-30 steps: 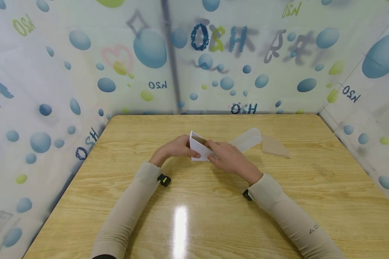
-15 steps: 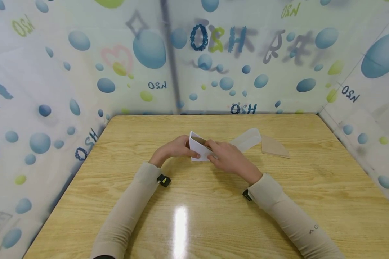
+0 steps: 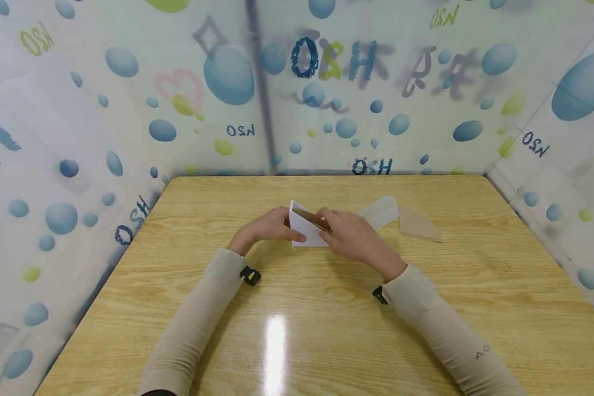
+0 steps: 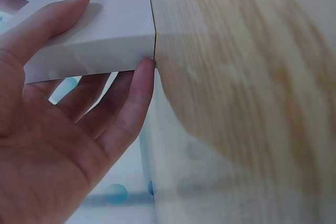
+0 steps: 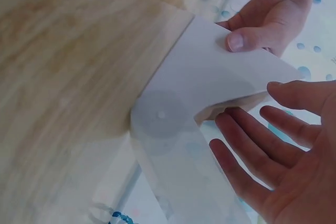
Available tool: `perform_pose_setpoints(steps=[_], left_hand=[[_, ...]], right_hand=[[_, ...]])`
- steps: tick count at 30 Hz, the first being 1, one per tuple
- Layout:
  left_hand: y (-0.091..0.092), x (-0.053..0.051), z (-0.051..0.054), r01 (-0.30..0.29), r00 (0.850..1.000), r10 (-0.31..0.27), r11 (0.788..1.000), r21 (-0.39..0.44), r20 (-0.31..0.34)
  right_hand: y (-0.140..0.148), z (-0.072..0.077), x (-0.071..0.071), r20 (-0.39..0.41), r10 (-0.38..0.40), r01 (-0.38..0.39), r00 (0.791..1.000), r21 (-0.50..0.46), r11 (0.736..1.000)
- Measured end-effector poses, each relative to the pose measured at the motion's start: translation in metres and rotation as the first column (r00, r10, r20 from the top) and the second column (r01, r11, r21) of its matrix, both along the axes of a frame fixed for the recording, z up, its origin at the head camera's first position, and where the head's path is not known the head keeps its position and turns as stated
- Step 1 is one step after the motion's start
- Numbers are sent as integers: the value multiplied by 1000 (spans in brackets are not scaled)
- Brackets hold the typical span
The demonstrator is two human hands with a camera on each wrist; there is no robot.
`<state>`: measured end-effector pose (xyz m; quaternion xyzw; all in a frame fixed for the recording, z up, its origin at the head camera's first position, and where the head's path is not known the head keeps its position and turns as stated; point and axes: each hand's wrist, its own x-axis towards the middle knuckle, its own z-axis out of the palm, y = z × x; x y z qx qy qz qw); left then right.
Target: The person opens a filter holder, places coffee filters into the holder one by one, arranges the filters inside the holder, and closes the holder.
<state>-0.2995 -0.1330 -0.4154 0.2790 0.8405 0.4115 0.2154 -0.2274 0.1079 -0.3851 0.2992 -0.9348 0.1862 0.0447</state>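
A white box (image 3: 304, 230) with a slanted open top stands on the table, brown material (image 3: 307, 215) showing inside. My left hand (image 3: 272, 224) grips its left end; in the left wrist view the thumb lies on the white face of the box (image 4: 113, 11) and the fingers curl round the other side. My right hand (image 3: 358, 236) is at the opening's right end. The right wrist view shows this hand (image 5: 294, 161) with its fingers spread and loosely bent, a fingertip against the brown edge (image 5: 215, 111), the thumb at the box's rim.
A translucent flap (image 3: 382, 212) extends to the right from behind my right hand. Beside its far end a light-brown, fan-shaped paper piece (image 3: 418, 224) lies flat on the wooden table (image 3: 326, 330). Patterned walls (image 3: 406, 148) stand behind and at both sides.
My right hand has shifted slightly to the right, its fingers and thumb lying farther apart, and more of the box's front shows. My left hand and the box have stayed in place.
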Motion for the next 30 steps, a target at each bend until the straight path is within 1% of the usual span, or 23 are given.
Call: perform_pose_setpoints(steps=[7, 11, 17, 25, 30], left_hand=[[-1, 0, -1, -10, 1000, 10, 1000, 0, 2], [0, 0, -2, -11, 1000, 11, 1000, -1, 1], [0, 1, 0, -10, 1000, 10, 1000, 3, -1], [0, 1, 1, -15, 1000, 15, 1000, 9, 8], [-1, 0, 0, -15, 1000, 15, 1000, 5, 7]], right_hand=[[2, 6, 0, -19, -15, 15, 1000, 0, 1000], [5, 11, 0, -9, -27, 27, 1000, -10, 1000], [16, 23, -1, 16, -61, 62, 998, -48, 997], [30, 31, -5, -4, -74, 73, 997, -88, 993], [41, 35, -9, -40, -88, 83, 995, -109, 991]])
